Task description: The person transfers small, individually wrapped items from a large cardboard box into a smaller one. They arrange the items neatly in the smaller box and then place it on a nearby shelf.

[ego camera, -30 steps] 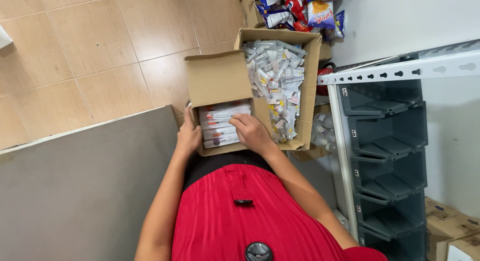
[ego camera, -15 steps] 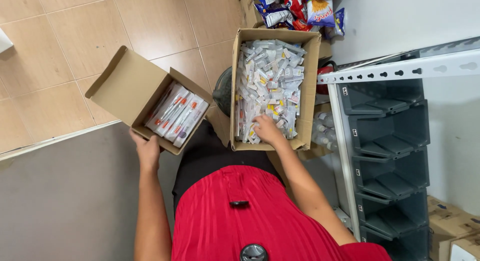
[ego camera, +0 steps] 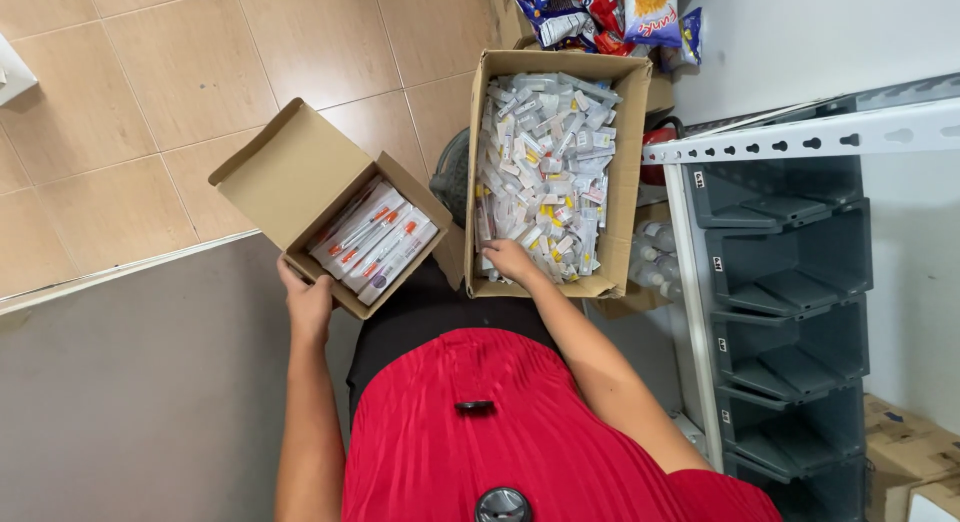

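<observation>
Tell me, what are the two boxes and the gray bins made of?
Small box and big box: brown cardboard, matte, with folded flaps and raw edges. Bins: probably gray plastic, judging by smooth moulded fronts with a slight sheen.

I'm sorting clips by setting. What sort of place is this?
Probably a shop's stockroom. A large carton brims with small sealed packets, grey stacking bins sit on a metal rack, and snack bags are piled on the tiled floor.

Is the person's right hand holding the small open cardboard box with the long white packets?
No, the right hand reaches into the large cardboard box of small sealed packets, while the left hand holds the small open cardboard box.
</observation>
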